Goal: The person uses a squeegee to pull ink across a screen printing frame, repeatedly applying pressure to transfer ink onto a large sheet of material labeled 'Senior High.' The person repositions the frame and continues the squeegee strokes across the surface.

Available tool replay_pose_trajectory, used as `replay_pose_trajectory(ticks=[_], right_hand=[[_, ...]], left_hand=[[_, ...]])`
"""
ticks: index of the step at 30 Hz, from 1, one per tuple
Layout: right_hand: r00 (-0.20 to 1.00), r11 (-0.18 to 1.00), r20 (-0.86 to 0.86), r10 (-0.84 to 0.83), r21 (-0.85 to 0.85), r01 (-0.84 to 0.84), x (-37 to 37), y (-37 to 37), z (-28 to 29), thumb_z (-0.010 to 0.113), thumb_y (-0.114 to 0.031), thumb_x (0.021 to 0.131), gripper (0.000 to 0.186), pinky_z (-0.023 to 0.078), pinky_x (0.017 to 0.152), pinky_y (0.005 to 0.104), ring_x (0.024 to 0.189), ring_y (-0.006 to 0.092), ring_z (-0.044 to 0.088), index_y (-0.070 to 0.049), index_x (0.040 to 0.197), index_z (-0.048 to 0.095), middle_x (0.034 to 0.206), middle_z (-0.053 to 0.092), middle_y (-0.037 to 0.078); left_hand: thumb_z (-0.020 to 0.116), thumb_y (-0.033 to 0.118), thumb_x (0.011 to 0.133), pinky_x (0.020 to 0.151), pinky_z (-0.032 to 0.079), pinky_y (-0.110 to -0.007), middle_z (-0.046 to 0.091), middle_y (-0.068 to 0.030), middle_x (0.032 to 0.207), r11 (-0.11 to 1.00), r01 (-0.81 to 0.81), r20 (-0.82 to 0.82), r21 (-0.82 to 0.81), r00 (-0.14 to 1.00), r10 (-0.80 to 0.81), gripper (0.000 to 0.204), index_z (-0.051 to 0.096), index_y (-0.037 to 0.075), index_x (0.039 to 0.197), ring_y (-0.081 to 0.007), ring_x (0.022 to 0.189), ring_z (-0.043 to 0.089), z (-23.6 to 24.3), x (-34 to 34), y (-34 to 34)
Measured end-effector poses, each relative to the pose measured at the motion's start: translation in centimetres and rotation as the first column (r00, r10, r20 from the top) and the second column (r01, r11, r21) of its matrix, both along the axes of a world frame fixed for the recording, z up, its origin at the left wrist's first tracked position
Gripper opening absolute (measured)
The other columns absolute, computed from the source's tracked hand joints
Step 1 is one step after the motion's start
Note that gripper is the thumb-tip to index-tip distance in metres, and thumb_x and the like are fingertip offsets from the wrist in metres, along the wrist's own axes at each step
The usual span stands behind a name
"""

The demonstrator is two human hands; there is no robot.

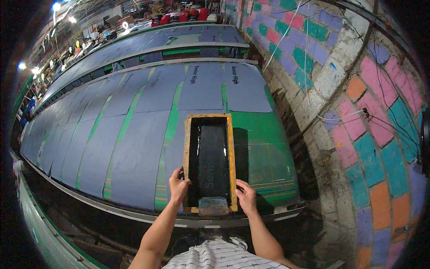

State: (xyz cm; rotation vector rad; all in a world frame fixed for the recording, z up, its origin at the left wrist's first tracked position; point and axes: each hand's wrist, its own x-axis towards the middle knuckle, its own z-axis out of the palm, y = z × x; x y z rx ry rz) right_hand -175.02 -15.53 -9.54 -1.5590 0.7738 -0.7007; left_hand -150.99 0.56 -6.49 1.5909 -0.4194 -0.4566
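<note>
A screen-printing frame with yellowed wooden sides and a dark, inked mesh is held over the long green table. My left hand grips the left side of the frame near its lower part, thumb against the wood. My right hand holds the right side a little lower down. A squeegee-like scraper lies across the frame's near end. Blue-grey fabric panels lie in rows along the table, some with dark print at the far side. The frame casts a shadow to its right.
A second long table with similar panels runs behind this one, with red bundles beyond it. A wall of painted pink, teal, orange and purple blocks stands at the right, hung with cords. A metal rail edges the near side.
</note>
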Motion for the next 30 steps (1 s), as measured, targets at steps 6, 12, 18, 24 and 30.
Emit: replay_pose_trajectory(ticks=[6, 12, 18, 24, 30], right_hand=[[1.0, 0.999, 0.0, -0.02, 0.035, 0.02, -0.8, 0.2, -1.7, 0.066, 0.01, 0.086, 0.041, 0.047, 0.108, 0.0348, 0.13, 0.0258, 0.057, 0.005, 0.127, 0.064, 0.138, 0.061, 0.015], [1.0, 0.999, 0.014, -0.021, 0.032, 0.02, -0.8, 0.4, -3.3, 0.067, 0.012, 0.083, 0.043, 0.047, 0.109, 0.0356, 0.129, 0.0263, 0.059, 0.005, 0.125, 0.065, 0.137, 0.062, 0.015], [0.999, 0.999, -0.014, -0.035, 0.0, 0.035, -0.8, 0.1, -3.6, 0.067, 0.01, 0.082, 0.041, 0.048, 0.107, 0.0353, 0.126, 0.026, 0.061, 0.004, 0.123, 0.067, 0.136, 0.063, 0.015], [0.998, 0.999, -0.032, -0.048, -0.016, 0.048, -0.8, -0.1, -3.0, 0.068, 0.009, 0.082, 0.039, 0.05, 0.105, 0.0353, 0.124, 0.0257, 0.062, 0.004, 0.121, 0.068, 0.135, 0.064, 0.014], [0.998, 0.999, -0.029, -0.048, -0.018, 0.047, -0.7, -0.1, -2.2, 0.066, 0.011, 0.083, 0.039, 0.052, 0.104, 0.0348, 0.123, 0.0257, 0.063, 0.005, 0.121, 0.067, 0.133, 0.064, 0.016]], left_hand=[[0.063, -0.011, 0.067, 0.093, 0.053, -0.035, 0.065, -0.0148, 0.123, 1.0, 0.031, 0.068, -0.002, 0.997, -0.03, 0.065, 0.056, -0.005, 0.132, -0.0253, 0.109, 0.066, -1.9, -0.3, -0.2], [0.063, -0.011, 0.067, 0.094, 0.052, -0.035, 0.065, -0.0155, 0.122, 0.999, 0.045, 0.055, 0.015, 0.997, -0.046, 0.063, 0.057, -0.005, 0.13, -0.0242, 0.108, 0.067, -3.4, 0.1, 0.1], [0.064, -0.009, 0.068, 0.095, 0.052, -0.035, 0.066, -0.0149, 0.121, 0.997, 0.027, 0.095, 0.069, 0.995, -0.034, 0.061, 0.059, -0.005, 0.129, -0.0262, 0.108, 0.067, -4.6, 0.4, -0.1], [0.065, -0.01, 0.069, 0.094, 0.053, -0.035, 0.065, -0.0151, 0.123, 0.998, 0.029, 0.098, 0.054, 0.995, -0.034, 0.061, 0.058, -0.005, 0.13, -0.0268, 0.111, 0.066, -4.1, 0.0, -0.4], [0.064, -0.011, 0.069, 0.091, 0.054, -0.034, 0.064, -0.0148, 0.121, 0.996, 0.02, 0.114, 0.086, 0.993, -0.03, 0.062, 0.058, -0.006, 0.131, -0.0278, 0.109, 0.067, -3.4, -0.3, -0.6]])
